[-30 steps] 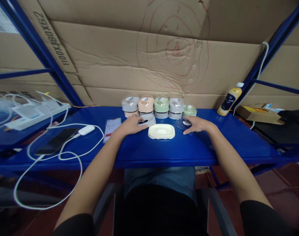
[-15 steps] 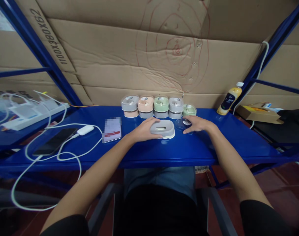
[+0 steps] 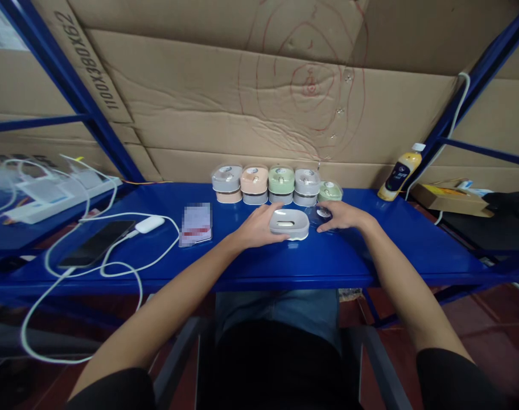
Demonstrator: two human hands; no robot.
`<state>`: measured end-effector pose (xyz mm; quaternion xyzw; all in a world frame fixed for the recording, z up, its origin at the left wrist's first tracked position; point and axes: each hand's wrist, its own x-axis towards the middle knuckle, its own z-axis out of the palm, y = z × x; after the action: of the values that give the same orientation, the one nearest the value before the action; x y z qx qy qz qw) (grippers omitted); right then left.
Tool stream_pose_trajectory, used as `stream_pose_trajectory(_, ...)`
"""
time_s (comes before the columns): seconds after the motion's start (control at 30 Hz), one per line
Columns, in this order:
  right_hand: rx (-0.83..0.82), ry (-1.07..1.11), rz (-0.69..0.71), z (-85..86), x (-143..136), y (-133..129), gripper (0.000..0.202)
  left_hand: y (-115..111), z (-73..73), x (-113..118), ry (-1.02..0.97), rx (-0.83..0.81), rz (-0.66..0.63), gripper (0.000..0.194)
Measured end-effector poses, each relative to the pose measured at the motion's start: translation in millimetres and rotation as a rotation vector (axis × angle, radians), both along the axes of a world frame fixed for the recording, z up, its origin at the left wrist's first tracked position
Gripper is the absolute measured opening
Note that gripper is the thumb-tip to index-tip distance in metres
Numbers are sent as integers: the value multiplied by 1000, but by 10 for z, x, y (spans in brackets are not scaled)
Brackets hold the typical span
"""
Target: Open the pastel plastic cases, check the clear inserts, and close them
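My left hand (image 3: 259,226) grips the left end of a grey soap dish (image 3: 300,222), thumb at the near side and fingers at the far side. The dish is oval, with a slot in its middle and a white rim underneath. Just to its right, my right hand (image 3: 345,216) curves around a clear plastic lid (image 3: 323,212) with a round label, its thumb and fingers on opposite sides. The lid's left part lies close to the dish; whether they touch I cannot tell. Behind both hands stands a row of stacked soap boxes (image 3: 280,181) in grey, peach and green.
At the row's right end is a single green soap box (image 3: 330,191). A phone (image 3: 195,224) lies left of my left arm, beside another phone (image 3: 97,244) and white cables. A juice bottle (image 3: 401,173) stands at the back right. Cardboard (image 3: 191,85) walls the blue table.
My left hand has shifted right with the grey soap dish, bringing it up close to the clear lid. My right hand has stayed nearly in place around the lid.
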<state>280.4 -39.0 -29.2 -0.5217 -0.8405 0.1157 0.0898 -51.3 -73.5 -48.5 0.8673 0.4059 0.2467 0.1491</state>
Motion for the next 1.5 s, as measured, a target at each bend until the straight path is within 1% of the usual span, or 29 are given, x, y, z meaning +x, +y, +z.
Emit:
stream_pose_trajectory(0.13,54,2,-18,60,-2,-35,92,23,-46,-12,20,4,-20,98)
stream_pose_trajectory(0.23,207,94,-39,153,-70,-122,91,51,-115,-22,-46,-33,-32,106)
stream_pose_trajectory(0.27,255,143,-7,180,-117,-160,91,61,-143,-19,-84,-45,-32,111)
stream_pose_trajectory(0.33,297,230,116,204,-251,-237,91,80,-204,-2,-169,-61,-25,125)
stream_pose_trajectory(0.4,278,267,235,174,-420,-296,89,97,-260,27,-238,-81,-20,137)
stream_pose_trajectory(0.43,266,269,268,140,-507,-315,89,104,-284,43,-264,-93,-20,142)
stream_pose_trajectory(0.57,258,233,287,-30,-762,-326,91,126,-349,95,-318,-106,-16,152)
stream_pose_trajectory(0.63,258,210,280,-84,-810,-319,90,135,-368,106,-328,-93,-21,154)
stream_pose_trajectory(0.7,247,192,272,-98,-823,-321,90,143,-380,106,-333,-85,-32,154)
stream_pose_trajectory(0.9,192,144,233,-37,-798,-402,94,137,-389,42,-293,-83,-106,146)
stream_pose_trajectory(1.0,190,104,146,-25,-656,-541,93,113,-386,0,-280,-85,-122,140)
stream_pose_trajectory(1.07,210,73,52,-32,-446,-694,93,92,-371,-13,-269,-98,-90,131)
stream_pose_trajectory(1.2,206,-20,-217,-55,220,-988,90,47,-306,10,-227,-105,-38,116)
stream_pose_trajectory(1.27,163,-71,-407,-61,568,-997,92,30,-275,28,-221,-100,-41,110)
stream_pose_trajectory(1.3,138,-92,-513,-62,715,-946,93,25,-265,35,-220,-96,-45,107)
stream_pose_trajectory(1.37,116,-96,-691,-63,923,-742,95,22,-258,43,-216,-81,-56,101)
stream_pose_trajectory(1.43,109,-29,-856,-56,1005,-442,88,31,-266,42,-212,-58,-64,96)
stream_pose_trajectory(1.5,124,10,-929,-41,987,-116,83,45,-280,37,-208,-36,-69,93)
